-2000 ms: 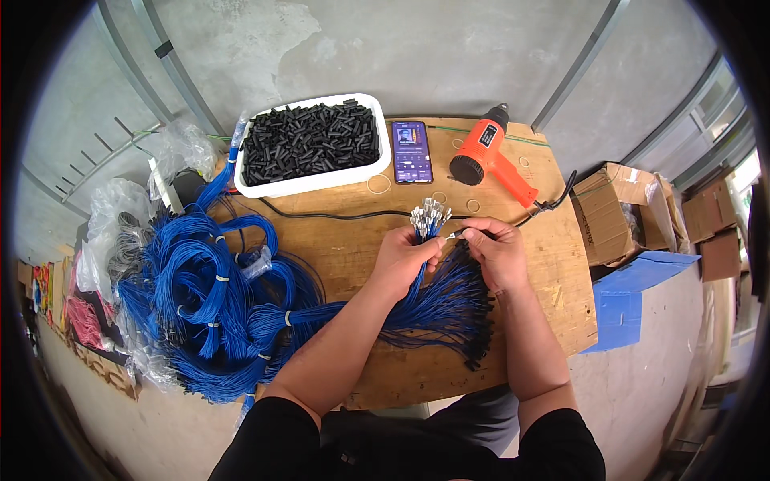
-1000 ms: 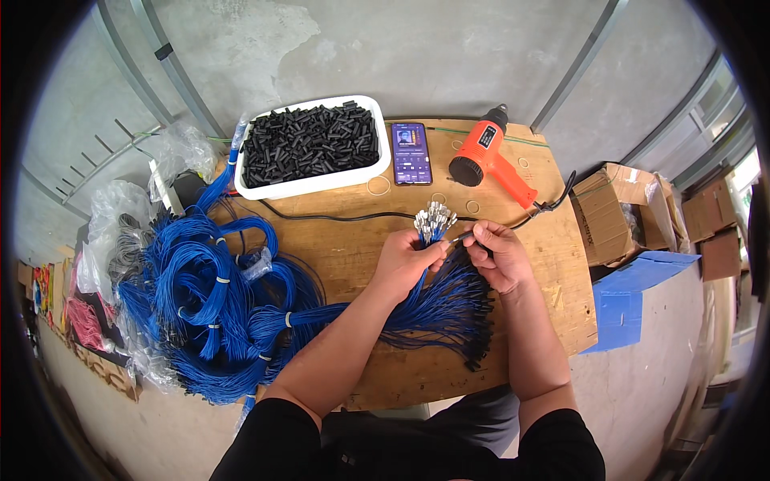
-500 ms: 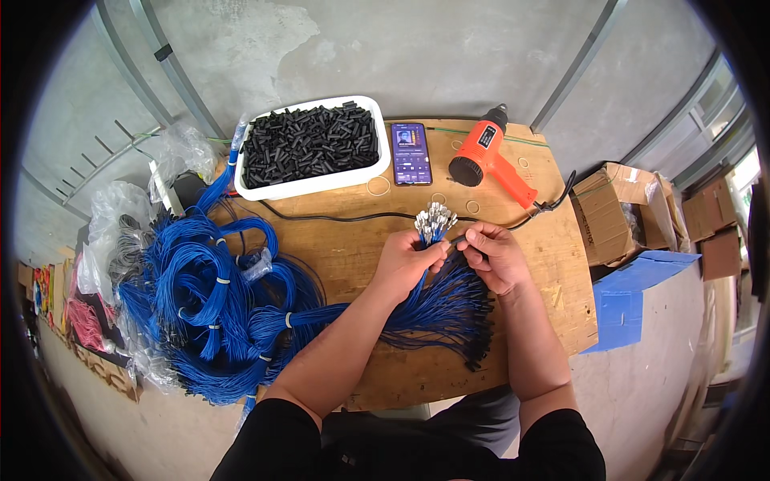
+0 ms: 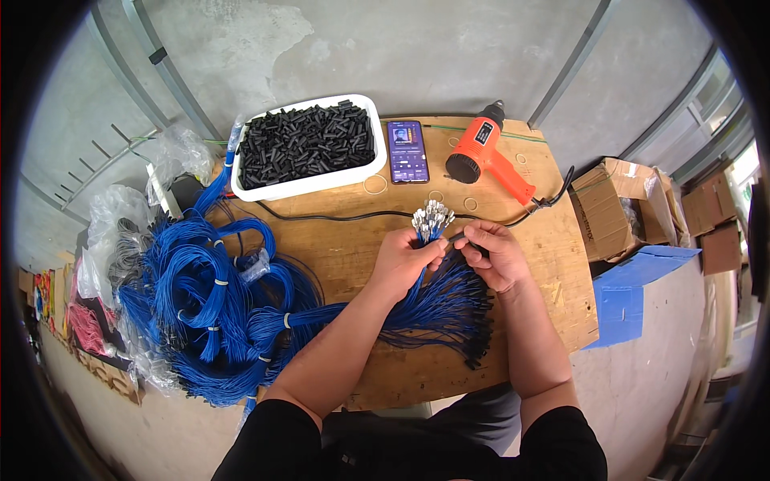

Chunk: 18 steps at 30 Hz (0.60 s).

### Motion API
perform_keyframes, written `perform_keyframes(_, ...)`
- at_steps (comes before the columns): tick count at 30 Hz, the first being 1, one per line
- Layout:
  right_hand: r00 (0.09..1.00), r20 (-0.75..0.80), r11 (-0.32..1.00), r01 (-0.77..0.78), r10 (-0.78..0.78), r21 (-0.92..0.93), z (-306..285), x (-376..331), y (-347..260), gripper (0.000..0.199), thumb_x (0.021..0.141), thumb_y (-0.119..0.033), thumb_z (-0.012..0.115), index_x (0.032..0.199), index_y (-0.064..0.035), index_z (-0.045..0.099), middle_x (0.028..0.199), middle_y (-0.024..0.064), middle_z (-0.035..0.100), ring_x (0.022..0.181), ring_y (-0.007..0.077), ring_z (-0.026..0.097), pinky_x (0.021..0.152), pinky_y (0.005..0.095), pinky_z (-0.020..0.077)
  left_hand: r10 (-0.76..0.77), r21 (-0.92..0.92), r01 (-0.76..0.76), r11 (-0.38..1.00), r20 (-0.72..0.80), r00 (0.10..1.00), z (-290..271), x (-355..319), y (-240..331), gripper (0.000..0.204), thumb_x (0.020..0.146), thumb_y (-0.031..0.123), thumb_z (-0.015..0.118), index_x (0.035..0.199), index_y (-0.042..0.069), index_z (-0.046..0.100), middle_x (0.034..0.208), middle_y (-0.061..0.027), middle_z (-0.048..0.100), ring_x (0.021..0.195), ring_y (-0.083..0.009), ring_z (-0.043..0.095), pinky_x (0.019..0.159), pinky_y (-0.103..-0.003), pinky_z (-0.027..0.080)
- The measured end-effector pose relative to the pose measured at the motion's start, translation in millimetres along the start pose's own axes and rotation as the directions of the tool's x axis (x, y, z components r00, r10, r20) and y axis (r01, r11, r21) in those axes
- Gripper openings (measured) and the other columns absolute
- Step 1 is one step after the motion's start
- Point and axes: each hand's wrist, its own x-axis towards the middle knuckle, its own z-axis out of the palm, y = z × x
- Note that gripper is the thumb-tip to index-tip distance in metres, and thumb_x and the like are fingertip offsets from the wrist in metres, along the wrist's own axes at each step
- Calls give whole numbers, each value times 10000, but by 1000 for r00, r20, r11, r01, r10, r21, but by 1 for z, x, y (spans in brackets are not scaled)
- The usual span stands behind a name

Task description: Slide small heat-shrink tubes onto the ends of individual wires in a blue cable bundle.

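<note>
My left hand (image 4: 407, 258) is closed round a bundle of blue wires (image 4: 419, 295), whose silvery metal terminals (image 4: 433, 213) stick up above the fist. Close beside it, my right hand (image 4: 494, 255) pinches a short black sleeve (image 4: 457, 238) between thumb and fingers. The sleeve points toward the left thumb; whether a wire runs inside it is too small to tell. Below the hands the wires fan out to the right, and many of their ends carry black sleeves (image 4: 479, 329). A white tub (image 4: 311, 187) full of loose black sleeves (image 4: 309, 144) stands at the back.
Tied coils of blue wire (image 4: 210, 280) cover the table's left side. At the back lie a phone (image 4: 408, 152) and an orange heat gun (image 4: 486, 152), its black cord (image 4: 337, 216) crossing the wooden table (image 4: 353, 385). Cardboard boxes (image 4: 622, 208) stand beyond the right edge.
The view has shifted very slightly. Both hands keep nearly the same place and grip, and the black sleeve between them shows a little more plainly.
</note>
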Motion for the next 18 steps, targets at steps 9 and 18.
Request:
perform_keyframes(9, 986, -126, 993, 105, -111, -48, 5, 1, -5, 145, 944, -97, 644, 997, 36, 667, 806, 61, 674, 546, 53, 454, 437, 169, 292, 40, 37, -39, 999, -24, 999, -4, 4, -10, 141, 899, 117, 727, 884, -12, 674, 748, -12, 640, 636, -58, 551, 574, -225, 447)
perform_keyframes(18, 931, -219, 954, 266, -291, -137, 7, 0, -1, 133, 914, -47, 681, 1033, 11, 689, 785, 34, 662, 553, 39, 462, 457, 164, 303, 192, 346, -150, 926, -92, 977, -6, 6, -17, 171, 893, 164, 743, 942, 1, 727, 700, 46, 615, 631, -15, 482, 535, -220, 386)
